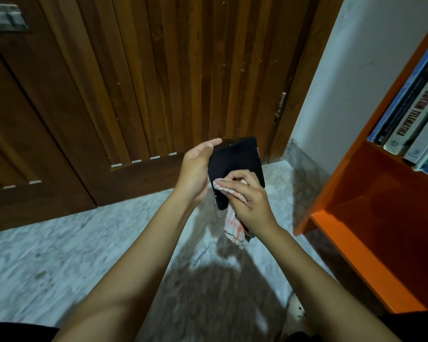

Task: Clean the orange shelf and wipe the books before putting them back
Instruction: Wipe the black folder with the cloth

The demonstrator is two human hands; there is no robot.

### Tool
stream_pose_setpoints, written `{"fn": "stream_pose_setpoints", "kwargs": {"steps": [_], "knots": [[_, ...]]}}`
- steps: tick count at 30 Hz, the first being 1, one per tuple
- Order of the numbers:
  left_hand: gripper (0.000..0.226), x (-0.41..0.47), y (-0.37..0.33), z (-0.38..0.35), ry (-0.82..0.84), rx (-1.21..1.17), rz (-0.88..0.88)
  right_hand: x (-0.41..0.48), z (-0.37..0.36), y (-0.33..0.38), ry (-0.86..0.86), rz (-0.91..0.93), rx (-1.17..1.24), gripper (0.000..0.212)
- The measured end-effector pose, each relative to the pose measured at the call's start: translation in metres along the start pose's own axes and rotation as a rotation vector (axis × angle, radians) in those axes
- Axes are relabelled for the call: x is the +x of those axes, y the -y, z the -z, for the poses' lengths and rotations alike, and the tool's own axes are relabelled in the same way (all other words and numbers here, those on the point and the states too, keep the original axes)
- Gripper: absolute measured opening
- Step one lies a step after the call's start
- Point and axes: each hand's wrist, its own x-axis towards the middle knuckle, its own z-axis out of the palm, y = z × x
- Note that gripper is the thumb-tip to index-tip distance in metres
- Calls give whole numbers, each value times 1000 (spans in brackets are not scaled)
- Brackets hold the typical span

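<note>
A black book is held upright in front of me, its cover facing me. My left hand grips its left edge, thumb along the top corner. My right hand holds a white and orange patterned cloth and presses it against the book's lower cover; the cloth's tail hangs below the hand. The orange shelf stands at the right. Its lower compartment holds nothing that I can see, and the one above holds several books leaning to the right.
A brown slatted wooden door fills the wall ahead, close behind the book. Pale marble floor spreads below my arms. A white wall separates the door from the shelf.
</note>
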Motion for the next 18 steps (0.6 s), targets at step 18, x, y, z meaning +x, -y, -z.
{"fn": "stream_pose_setpoints", "kwargs": {"steps": [18], "knots": [[22,0,-6,12,54,335,-186,-26,14,-23,399,5,-227,25]]}}
